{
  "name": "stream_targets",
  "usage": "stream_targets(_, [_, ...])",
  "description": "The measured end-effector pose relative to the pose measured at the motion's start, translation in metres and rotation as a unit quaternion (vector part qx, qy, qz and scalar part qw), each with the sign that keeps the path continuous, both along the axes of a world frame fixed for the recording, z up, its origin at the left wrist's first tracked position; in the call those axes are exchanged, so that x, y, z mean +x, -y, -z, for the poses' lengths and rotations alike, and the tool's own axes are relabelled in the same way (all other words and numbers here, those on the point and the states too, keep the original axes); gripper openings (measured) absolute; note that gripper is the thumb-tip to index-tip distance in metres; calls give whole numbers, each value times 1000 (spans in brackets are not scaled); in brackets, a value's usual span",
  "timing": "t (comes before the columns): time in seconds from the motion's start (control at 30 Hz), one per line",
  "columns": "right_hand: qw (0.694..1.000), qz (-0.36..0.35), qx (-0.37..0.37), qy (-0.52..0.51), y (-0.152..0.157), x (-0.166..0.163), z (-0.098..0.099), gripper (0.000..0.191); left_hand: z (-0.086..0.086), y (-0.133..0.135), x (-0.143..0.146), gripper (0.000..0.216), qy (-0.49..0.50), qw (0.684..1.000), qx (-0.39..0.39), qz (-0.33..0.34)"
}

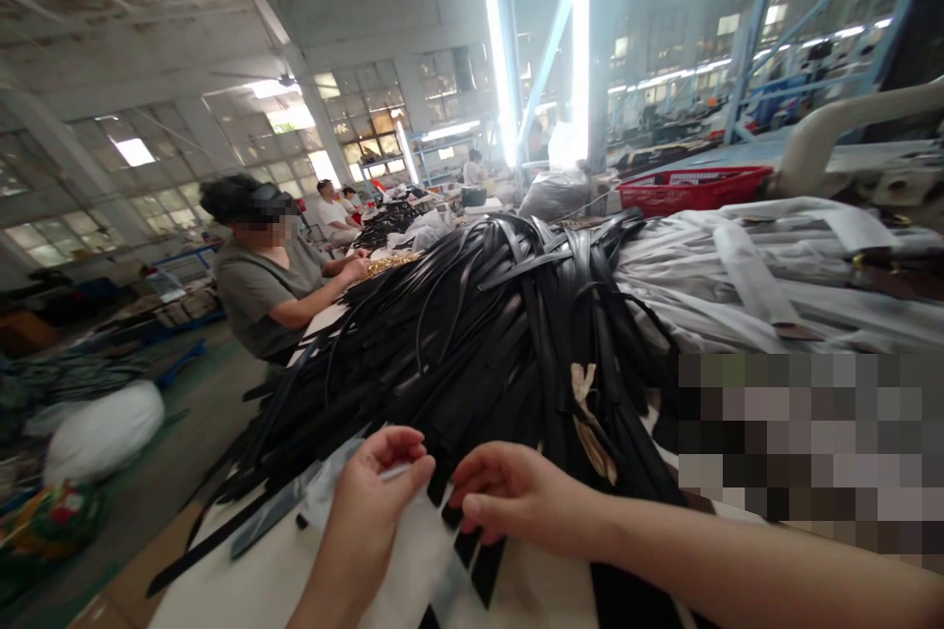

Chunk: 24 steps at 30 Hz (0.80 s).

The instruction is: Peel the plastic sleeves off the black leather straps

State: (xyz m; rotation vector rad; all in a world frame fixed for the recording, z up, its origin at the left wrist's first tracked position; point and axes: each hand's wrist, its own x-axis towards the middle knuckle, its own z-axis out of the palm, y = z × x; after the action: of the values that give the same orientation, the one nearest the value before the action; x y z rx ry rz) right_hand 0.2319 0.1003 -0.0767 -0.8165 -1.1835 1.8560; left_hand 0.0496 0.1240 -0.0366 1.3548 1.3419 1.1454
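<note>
My left hand (376, 491) is above the pale tabletop (390, 580), its fingers curled and its thumb bent in. A small whitish sliver shows between them, too blurred to name. Crumpled clear plastic (321, 491) lies just behind this hand. To the right, my right hand (516, 496) has loosely bent fingers with the thumb apart from them, and I see nothing between them. Ends of black straps (483, 570) lie under its fingertips; I cannot tell whether they touch. A large heap of long black straps (487, 334) spreads over the table beyond both hands.
White-wrapped strips (708, 265) are piled at the right, before a red basket (693, 189). A tan strip of cloth (590, 423) lies on the black heap. Across the table's left side, a person (269, 275) handles gold-coloured pieces (390, 263). A white sack (107, 432) is on the floor.
</note>
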Motion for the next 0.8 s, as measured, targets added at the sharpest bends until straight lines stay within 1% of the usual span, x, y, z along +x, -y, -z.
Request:
stream_targets(0.07, [998,-33,3,-53,5,-3,4,64,2,9,13,31,-38,999,18,32])
stream_targets(0.1, [997,-54,1,-61,7,-4,6,60,3,14,19,28,-51,997,25,45])
stream_targets(0.17, [997,-74,7,-31,10,-6,10,49,7,23,30,26,-52,995,43,67])
stream_targets(0.23, [998,-55,13,23,11,-6,11,47,10,27,34,34,-28,994,74,81])
stream_targets(0.27, [998,-40,14,41,10,-5,10,47,11,27,33,41,-14,993,95,70])
stream_targets(0.33, [999,-12,12,49,6,-2,5,46,11,24,26,45,2,992,123,3])
stream_targets(0.37, [999,0,13,45,3,-1,2,48,11,22,21,42,-1,992,117,-36])
stream_targets(0.4, [999,9,17,39,1,1,-2,51,10,19,17,40,-10,993,96,-62])
stream_targets(0.43, [999,12,23,34,-1,3,-4,54,9,17,14,42,-23,996,59,-60])
stream_targets(0.5, [999,2,31,39,-2,4,-6,54,7,16,15,49,-25,999,-20,-4])
stream_targets(0.53, [998,-9,35,48,-1,3,-5,51,7,16,17,50,-10,999,-39,24])
stream_targets(0.57, [997,-23,40,62,1,3,-3,45,7,18,21,48,12,998,-39,37])
stream_targets(0.6, [995,-35,46,78,2,2,0,39,8,19,26,44,35,998,-26,38])
stream_targets(0.67, [990,-65,64,109,4,1,4,29,10,21,32,35,78,997,10,18])
stream_targets(0.7, [986,-73,79,126,3,3,5,26,11,21,33,32,93,995,15,12])
stream_targets(0.73, [981,-67,106,150,1,6,3,23,13,21,32,32,106,994,13,8])
stream_targets(0.77, [970,-40,151,188,-3,11,0,22,14,20,30,33,118,993,6,6])
stream_targets(0.8, [948,7,213,238,-8,17,-4,22,15,18,28,36,128,992,1,3])
